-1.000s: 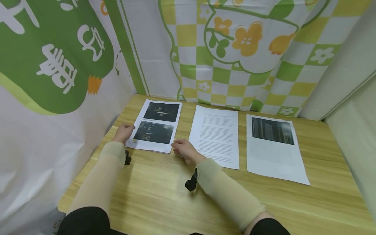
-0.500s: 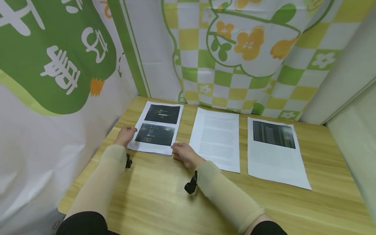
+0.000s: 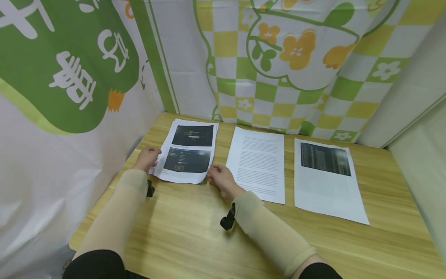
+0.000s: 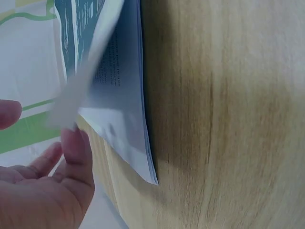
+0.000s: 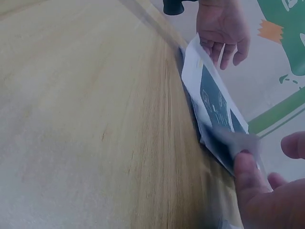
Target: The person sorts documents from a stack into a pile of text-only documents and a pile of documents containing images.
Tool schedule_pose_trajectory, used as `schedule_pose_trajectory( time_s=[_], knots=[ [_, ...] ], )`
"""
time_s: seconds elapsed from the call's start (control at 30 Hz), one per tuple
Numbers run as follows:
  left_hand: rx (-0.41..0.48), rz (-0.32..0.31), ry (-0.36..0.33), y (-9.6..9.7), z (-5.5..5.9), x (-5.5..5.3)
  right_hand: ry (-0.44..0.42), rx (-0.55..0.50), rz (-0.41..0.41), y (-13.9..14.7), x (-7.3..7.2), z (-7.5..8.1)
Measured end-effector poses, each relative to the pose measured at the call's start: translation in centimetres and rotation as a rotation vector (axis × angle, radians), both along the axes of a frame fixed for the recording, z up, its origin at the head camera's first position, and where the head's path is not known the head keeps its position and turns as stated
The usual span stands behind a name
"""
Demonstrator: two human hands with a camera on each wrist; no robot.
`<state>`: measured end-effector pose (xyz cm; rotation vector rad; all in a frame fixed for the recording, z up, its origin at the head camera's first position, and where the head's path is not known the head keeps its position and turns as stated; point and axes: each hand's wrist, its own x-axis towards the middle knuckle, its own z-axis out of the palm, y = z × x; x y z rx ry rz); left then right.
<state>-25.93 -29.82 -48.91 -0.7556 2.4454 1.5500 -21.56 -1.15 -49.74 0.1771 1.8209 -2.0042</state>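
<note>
Touches the lifted top sheet (image 3: 189, 147) with left hand (image 3: 148, 158) and right hand (image 3: 223, 180), thumb clear of fingertips on each. Only from the left wrist, shows print on the stack (image 4: 124, 129) beneath. Lies on the table (image 3: 174, 232), left of a text page (image 3: 257, 166) and a half-blank page (image 3: 327, 193), whole only from the head.

By the far left corner of the surface (image 3: 188, 232), the paper stack (image 3: 189, 151) is flanked: left hand (image 3: 146, 159) between stack and left edge, right hand (image 3: 223, 180) at its near right corner. Rightward, the middle sheet (image 3: 258, 161) is laid; beyond, toward the far right corner, the last sheet (image 3: 324, 192) is placed. Behind the far edge, a curtain (image 3: 275, 79) is hung.
</note>
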Motion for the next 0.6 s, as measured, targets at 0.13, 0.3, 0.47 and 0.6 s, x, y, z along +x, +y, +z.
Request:
schedule_pose_trajectory(
  time_s=[0.13,0.3,0.47,0.6],
  knots=[
    [0.069,-0.01,-0.002,0.2,0.0,0.0,0.03,-0.016,-0.078,0.1,-0.4,-0.5],
    [0.119,-0.039,-0.027,0.8,-0.1,-0.2,0.052,0.061,-0.123,0.8,-0.6,-0.8],
    [0.105,-0.07,-0.073,0.8,-0.2,-0.3,0.037,0.123,-0.043,1.6,-0.5,-0.4],
    [0.092,-0.099,-0.079,0.5,-0.3,-0.3,0.067,0.175,0.043,2.3,-0.3,-0.1]
  ],
)
